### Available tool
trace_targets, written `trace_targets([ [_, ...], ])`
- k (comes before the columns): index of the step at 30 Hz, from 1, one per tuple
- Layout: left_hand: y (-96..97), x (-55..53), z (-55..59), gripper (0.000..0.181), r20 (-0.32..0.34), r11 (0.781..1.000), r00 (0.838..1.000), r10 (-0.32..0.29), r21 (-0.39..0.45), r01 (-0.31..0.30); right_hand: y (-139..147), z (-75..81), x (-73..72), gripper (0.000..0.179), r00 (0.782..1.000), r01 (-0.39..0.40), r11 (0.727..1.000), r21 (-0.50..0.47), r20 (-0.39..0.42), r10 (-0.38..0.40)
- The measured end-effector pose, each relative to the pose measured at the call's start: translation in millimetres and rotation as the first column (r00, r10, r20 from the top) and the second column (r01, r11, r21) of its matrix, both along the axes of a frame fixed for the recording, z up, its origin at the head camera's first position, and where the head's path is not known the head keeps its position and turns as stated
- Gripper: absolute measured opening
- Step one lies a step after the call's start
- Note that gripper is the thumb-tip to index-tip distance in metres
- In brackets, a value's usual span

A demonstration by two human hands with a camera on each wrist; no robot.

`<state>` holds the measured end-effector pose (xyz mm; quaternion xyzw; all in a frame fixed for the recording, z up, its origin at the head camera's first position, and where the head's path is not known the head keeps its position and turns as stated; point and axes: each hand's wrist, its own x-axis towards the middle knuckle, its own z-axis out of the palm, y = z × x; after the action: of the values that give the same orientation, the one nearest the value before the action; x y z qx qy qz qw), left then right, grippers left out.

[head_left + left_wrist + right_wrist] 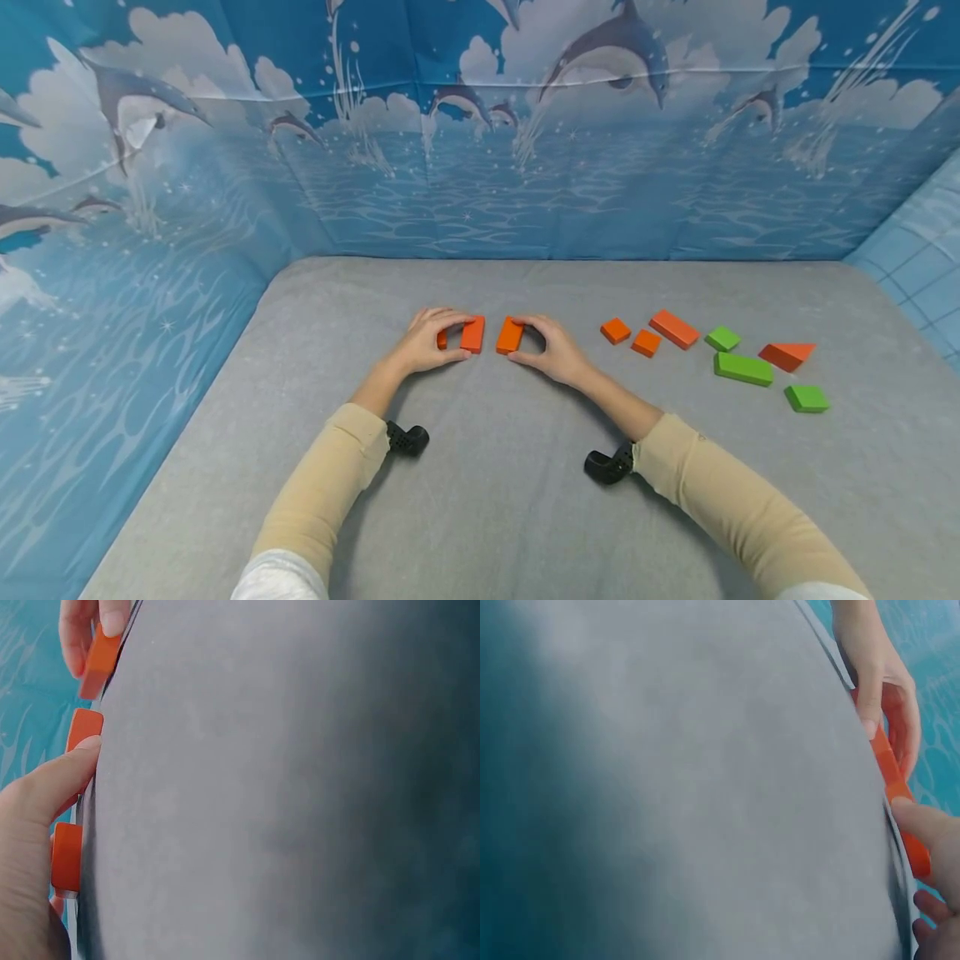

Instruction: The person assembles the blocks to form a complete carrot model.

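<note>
My left hand (426, 341) pinches a flat orange-red block (473, 334) between thumb and fingers near the middle of the grey surface. Partly hidden inside the curve of that hand is another orange block (67, 856), seen more fully in the left wrist view. Just to the right, my right hand (556, 350) grips an orange block (509, 335) by its two ends, thumb at the near end. A narrow gap separates the two held blocks in the head view. The right wrist view shows the right thumb (913, 814) on its block.
To the right lie two small orange blocks (616, 331), a long orange-red block (674, 330), a long green block (743, 368), small green blocks (723, 338) and an orange-red triangular block (787, 356). A dolphin-patterned curtain (480, 183) borders the grey surface (510, 483) behind and at the left.
</note>
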<state>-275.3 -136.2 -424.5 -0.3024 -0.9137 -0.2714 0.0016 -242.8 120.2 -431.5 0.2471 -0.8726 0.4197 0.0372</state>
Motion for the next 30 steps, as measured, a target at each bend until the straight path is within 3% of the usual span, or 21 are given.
trace_targets([
  [4, 0.5, 0.4, 0.1, 0.056, 0.006, 1.000, 1.000, -0.001, -0.005, 0.001, 11, 10.7, 6.8, 0.055, 0.999, -0.043, 0.997, -0.056, 0.004, 0.043],
  [9, -0.2, 1.2, -0.1, 0.056, 0.004, 1.000, 1.000, -0.004, 0.006, 0.003, 37, 19.7, 20.8, 0.054, 0.998, -0.054, 0.997, -0.054, -0.020, 0.053],
  [18, 0.6, 3.4, 3.3, 0.056, 0.014, 1.000, 1.000, 0.003, 0.001, -0.003, 78, 9.7, 40.1, 0.055, 0.999, -0.024, 1.000, -0.005, -0.024, 0.024],
  [30, 3.3, 3.0, 4.7, 0.055, -0.018, 1.000, 1.000, -0.008, -0.006, 0.008, 83, 5.6, 42.5, 0.054, 1.000, -0.025, 0.997, 0.074, 0.008, 0.025],
])
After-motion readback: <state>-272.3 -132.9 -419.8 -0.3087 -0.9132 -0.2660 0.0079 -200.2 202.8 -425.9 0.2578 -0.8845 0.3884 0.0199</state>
